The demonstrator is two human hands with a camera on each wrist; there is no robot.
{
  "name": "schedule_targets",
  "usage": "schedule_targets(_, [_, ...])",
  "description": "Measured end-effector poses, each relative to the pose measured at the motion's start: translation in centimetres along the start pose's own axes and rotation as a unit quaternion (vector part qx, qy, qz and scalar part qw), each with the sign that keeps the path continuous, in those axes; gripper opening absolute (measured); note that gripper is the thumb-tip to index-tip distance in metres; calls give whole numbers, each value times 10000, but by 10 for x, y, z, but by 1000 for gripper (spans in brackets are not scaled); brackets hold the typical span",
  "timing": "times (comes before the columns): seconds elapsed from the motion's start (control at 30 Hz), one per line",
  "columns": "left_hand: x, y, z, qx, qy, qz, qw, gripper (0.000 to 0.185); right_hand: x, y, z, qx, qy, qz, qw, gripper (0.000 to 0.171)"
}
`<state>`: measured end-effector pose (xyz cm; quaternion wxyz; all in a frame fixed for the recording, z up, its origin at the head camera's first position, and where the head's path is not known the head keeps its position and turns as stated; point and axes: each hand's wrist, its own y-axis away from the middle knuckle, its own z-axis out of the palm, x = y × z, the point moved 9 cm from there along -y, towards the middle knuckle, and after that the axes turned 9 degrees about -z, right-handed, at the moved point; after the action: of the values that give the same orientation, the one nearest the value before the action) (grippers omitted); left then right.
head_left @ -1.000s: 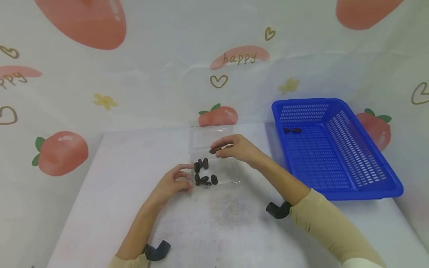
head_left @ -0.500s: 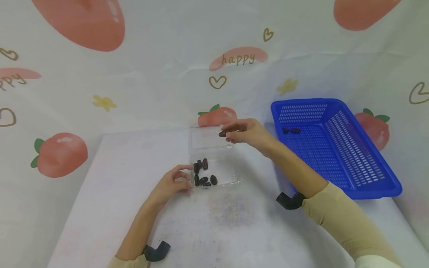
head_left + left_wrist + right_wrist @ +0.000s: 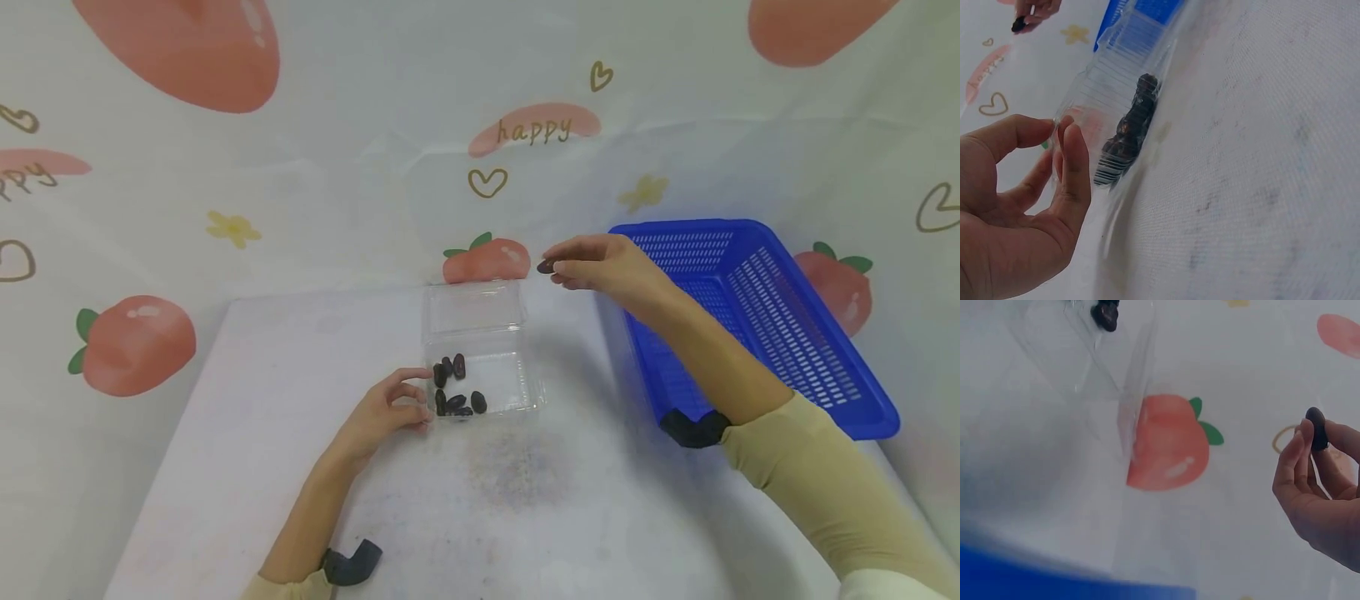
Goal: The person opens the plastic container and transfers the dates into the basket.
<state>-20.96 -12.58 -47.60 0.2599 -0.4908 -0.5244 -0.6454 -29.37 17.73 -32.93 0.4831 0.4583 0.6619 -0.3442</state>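
Observation:
A clear plastic clamshell box (image 3: 483,358) lies open on the white table, with several dark dates (image 3: 456,390) in its near half. My left hand (image 3: 386,410) holds the box's left wall between thumb and fingers (image 3: 1069,156). My right hand (image 3: 600,268) is raised beyond the box, near the left rim of a blue basket (image 3: 750,317), and pinches one dark date (image 3: 546,267) at its fingertips. The wrist view shows that date (image 3: 1317,428) gripped between thumb and fingers. The arm hides part of the basket's floor.
The blue perforated basket stands at the right rear of the table (image 3: 487,517). A white cloth printed with strawberries and hearts (image 3: 487,258) hangs behind and at both sides. Black camera mounts sit on both wrists (image 3: 352,565).
My right hand has lifted a date out of the clear box and carried it up and to the right, toward the blue basket. The left hand has stayed on the box.

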Motion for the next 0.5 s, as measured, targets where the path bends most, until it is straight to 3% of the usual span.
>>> schedule_targets(0.5, [-1,-1,0,1,-21,73,10000,59,29,2,-55,516,-435,288,9973,44])
